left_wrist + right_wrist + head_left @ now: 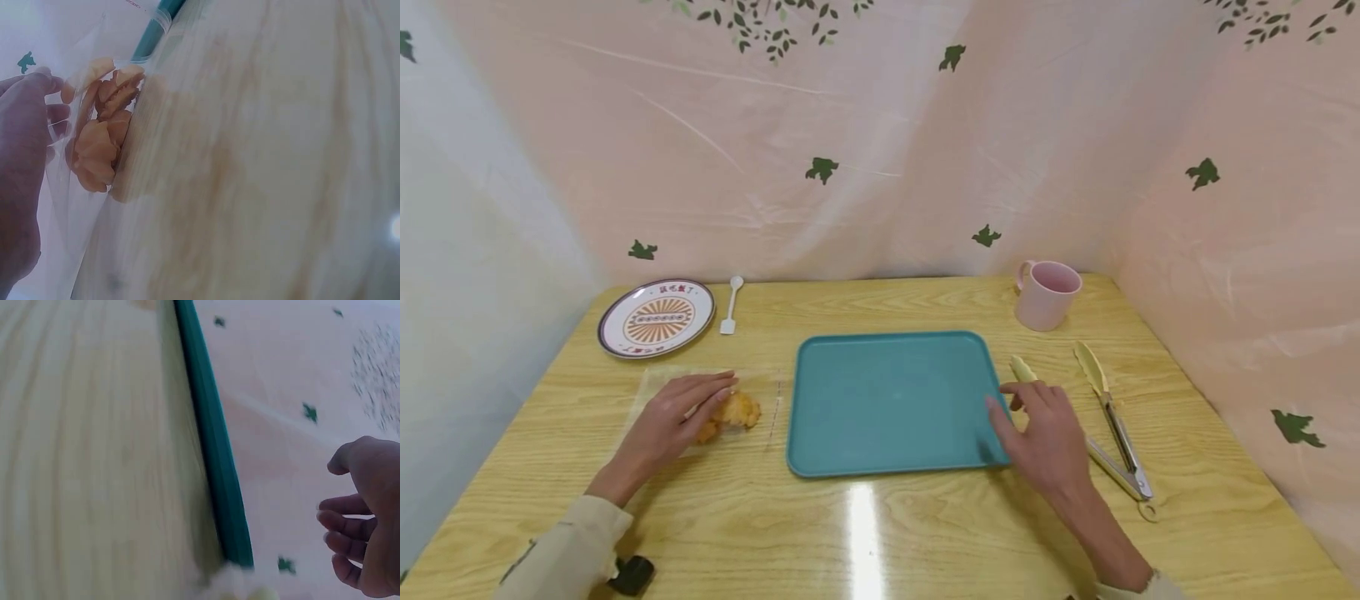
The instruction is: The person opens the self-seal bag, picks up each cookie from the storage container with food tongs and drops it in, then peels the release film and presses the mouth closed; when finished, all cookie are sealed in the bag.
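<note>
Well apart from each other, two hands reach over a wooden table [760, 533], the left hand [670, 421] at a clear bag and the right hand [1048, 437] above the right edge of a tray. At the far left, towards the back, lies a white plate [657, 321] with a dark rim, an orange sunburst and red lettering. Nearer the person, a light sleeve [568, 542] leads up to the left hand, with a black object [632, 575] beside the cuff. That hand lies over the clear bag [769, 383], its fingers extended side by side and touching the film; the left wrist view also shows them against it. Golden-brown food pieces [741, 410] are inside the bag, directly under and just beyond the left fingertips, well apart from the right hand. Behind the bag, near the plate, is a small white spoon-like utensil [732, 308]. Just beside the bag's right end, a teal tray [891, 404] lies flat between the hands. At its right side, the right hand hangs with fingers loosely bent and thumb spread away from them. Farther back on the right stands an upright pink mug [1045, 298], handle turned left. In front of it, tongs [1092, 368] with yellow tips lie spread, hinge towards the person, one arm partly hidden by the right hand.
</note>
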`<action>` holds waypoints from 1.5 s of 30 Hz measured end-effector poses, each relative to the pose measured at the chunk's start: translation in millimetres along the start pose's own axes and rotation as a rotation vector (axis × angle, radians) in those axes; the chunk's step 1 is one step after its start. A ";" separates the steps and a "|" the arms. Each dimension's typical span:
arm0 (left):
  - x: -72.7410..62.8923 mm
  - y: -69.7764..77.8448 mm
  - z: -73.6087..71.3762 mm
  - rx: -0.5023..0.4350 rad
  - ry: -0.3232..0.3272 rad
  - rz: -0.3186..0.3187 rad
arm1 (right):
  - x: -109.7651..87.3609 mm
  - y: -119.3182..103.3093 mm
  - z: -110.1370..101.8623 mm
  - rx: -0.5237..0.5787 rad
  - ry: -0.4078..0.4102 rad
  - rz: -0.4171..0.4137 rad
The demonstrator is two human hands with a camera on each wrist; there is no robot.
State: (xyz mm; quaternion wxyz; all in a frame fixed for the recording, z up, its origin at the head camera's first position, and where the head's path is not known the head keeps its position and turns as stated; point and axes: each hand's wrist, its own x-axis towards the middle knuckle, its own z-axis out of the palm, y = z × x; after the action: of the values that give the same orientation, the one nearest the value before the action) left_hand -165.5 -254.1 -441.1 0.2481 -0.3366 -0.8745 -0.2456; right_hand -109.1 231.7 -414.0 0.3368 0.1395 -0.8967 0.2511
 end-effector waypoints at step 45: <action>1.4 3.2 1.4 -0.016 0.012 0.001 | 38.0 -206.1 156.5 0.249 -0.739 -0.069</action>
State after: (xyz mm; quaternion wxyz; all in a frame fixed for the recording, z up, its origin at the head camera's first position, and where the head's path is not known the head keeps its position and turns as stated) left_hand -164.5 -250.5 -440.5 0.2508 -0.3374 -0.8709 -0.2546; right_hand -134.2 -28.6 -416.3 -0.0200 0.2902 -0.9150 0.2795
